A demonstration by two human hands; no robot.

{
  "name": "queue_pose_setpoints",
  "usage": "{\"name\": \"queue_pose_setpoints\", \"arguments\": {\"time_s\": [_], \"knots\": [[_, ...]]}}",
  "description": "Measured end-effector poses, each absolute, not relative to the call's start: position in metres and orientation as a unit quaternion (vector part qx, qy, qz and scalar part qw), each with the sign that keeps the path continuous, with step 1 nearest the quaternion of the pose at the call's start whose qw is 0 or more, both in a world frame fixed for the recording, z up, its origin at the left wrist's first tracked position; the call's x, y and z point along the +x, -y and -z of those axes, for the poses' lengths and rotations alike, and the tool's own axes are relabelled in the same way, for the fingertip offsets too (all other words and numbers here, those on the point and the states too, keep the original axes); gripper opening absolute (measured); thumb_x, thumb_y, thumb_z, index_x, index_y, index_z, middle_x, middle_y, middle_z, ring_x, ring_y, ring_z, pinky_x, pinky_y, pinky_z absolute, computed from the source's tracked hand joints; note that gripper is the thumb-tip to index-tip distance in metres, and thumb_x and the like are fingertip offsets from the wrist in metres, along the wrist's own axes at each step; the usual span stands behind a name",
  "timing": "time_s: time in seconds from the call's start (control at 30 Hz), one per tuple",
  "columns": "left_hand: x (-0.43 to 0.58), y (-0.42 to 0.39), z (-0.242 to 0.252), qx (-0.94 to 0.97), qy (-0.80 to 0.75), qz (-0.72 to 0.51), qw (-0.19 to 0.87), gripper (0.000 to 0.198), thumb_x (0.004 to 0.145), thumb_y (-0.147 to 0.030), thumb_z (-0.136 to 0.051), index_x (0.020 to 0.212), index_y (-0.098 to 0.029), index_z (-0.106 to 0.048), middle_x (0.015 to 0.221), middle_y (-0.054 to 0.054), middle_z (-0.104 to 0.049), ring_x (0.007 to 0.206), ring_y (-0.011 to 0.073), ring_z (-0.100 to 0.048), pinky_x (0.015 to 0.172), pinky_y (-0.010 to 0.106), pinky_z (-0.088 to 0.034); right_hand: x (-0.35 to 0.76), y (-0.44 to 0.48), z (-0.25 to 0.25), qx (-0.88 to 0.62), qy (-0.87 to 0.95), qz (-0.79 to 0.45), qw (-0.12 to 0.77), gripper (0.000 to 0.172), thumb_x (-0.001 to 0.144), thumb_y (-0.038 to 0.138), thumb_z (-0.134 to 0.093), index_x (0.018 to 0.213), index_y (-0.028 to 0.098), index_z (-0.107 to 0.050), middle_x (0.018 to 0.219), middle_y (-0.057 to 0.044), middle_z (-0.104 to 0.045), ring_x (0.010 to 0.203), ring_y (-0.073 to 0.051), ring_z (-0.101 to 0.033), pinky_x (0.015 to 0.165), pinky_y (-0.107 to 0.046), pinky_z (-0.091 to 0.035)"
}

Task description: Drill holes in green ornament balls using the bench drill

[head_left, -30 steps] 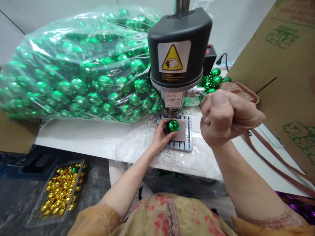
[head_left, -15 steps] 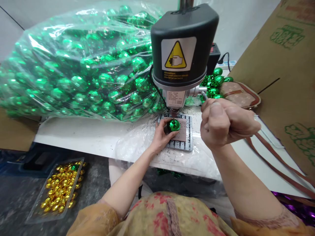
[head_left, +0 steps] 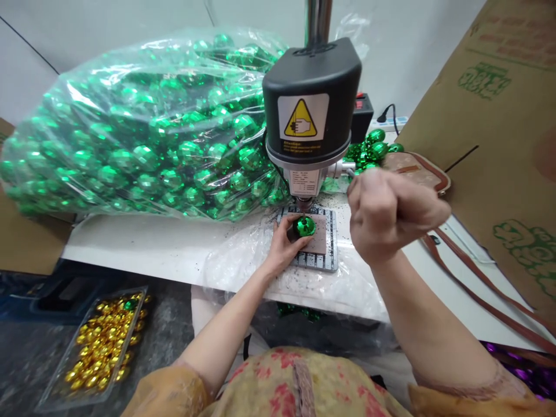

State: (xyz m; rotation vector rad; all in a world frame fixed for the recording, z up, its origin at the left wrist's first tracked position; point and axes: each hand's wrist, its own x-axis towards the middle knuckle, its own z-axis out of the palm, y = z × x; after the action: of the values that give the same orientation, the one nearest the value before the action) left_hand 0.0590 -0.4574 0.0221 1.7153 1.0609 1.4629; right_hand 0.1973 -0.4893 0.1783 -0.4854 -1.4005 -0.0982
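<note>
Under the chuck of a small black drill press, a shiny green faceted ball rests on a square board over the grey slotted base plate. My left hand grips the ball from its left side, thumb in front and fingers behind. A dark hole shows in the ball's top, with the thin bit right above or at it. My right hand is closed in a fist at the press's right side, around the feed handle, whose end is hidden in the fist.
A big clear bag of green balls lies at the back left. Loose green balls, a handbag and a cardboard box are to the right. A clear tray of gold balls sits lower left. Dark shavings dot the table.
The view has tilted up slightly, so the press and bag appear lower. Both hands keep their holds on the ball and handle, with little other visible movement.
</note>
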Motion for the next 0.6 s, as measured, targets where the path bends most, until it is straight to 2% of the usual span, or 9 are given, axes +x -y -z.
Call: {"name": "queue_pose_setpoints", "arguments": {"time_s": [0.1,0.2,0.27,0.4,0.5,0.6], "knots": [[0.059,0.461,-0.02,0.634,-0.422,-0.569,0.309,0.051,0.072,-0.032,-0.081,0.115,-0.022,-0.057,0.116,0.009,-0.063,0.112,0.0259,-0.059,0.099,0.042,-0.045,0.191,0.488,-0.205,-0.185,0.573,-0.003,0.798,0.046,0.088,0.015,-0.056,0.051,0.022,-0.029,0.046,0.006,-0.028,0.039,-0.007,-0.031,0.042,-0.03,-0.023],[0.057,0.473,-0.018,0.602,-0.462,-0.584,0.287,0.051,0.072,-0.035,-0.08,0.114,-0.021,-0.056,0.11,0.007,-0.063,0.104,0.0228,-0.06,0.093,0.039,-0.047,0.187,0.482,-0.219,-0.165,0.564,-0.03,0.808,0.047,0.087,0.008,-0.055,0.049,0.022,-0.03,0.045,0.007,-0.026,0.038,-0.005,-0.03,0.042,-0.029,-0.024],[0.054,0.486,-0.018,0.575,-0.477,-0.598,0.289,0.052,0.071,-0.037,-0.081,0.113,-0.02,-0.056,0.107,0.006,-0.063,0.099,0.021,-0.061,0.089,0.036,-0.049,0.186,0.481,-0.221,-0.173,0.561,-0.039,0.809,0.046,0.089,0.01,-0.053,0.05,0.021,-0.032,0.046,0.007,-0.027,0.039,-0.004,-0.031,0.043,-0.027,-0.025],[0.046,0.515,-0.021,0.495,-0.426,-0.65,0.388,0.056,0.068,-0.038,-0.083,0.113,-0.02,-0.055,0.108,0.006,-0.064,0.1,0.019,-0.062,0.088,0.031,-0.05,0.187,0.486,-0.216,-0.194,0.562,-0.048,0.803,0.045,0.093,0.02,-0.052,0.052,0.019,-0.033,0.049,0.006,-0.031,0.042,-0.004,-0.035,0.047,-0.023,-0.029],[0.04,0.532,-0.025,0.453,-0.375,-0.665,0.461,0.054,0.069,-0.035,-0.084,0.113,-0.022,-0.056,0.105,0.005,-0.066,0.096,0.0161,-0.063,0.085,0.027,-0.05,0.187,0.489,-0.216,-0.208,0.566,-0.049,0.796,0.045,0.093,0.02,-0.052,0.053,0.02,-0.032,0.05,0.006,-0.032,0.043,-0.004,-0.039,0.048,-0.023,-0.031],[0.036,0.545,-0.028,0.443,-0.347,-0.66,0.498,0.051,0.072,-0.033,-0.082,0.115,-0.024,-0.056,0.1,0.003,-0.068,0.09,0.0139,-0.064,0.082,0.025,-0.05,0.187,0.487,-0.217,-0.196,0.56,-0.047,0.803,0.046,0.092,0.018,-0.053,0.052,0.021,-0.032,0.047,0.006,-0.032,0.041,-0.005,-0.036,0.046,-0.024,-0.029]]}}
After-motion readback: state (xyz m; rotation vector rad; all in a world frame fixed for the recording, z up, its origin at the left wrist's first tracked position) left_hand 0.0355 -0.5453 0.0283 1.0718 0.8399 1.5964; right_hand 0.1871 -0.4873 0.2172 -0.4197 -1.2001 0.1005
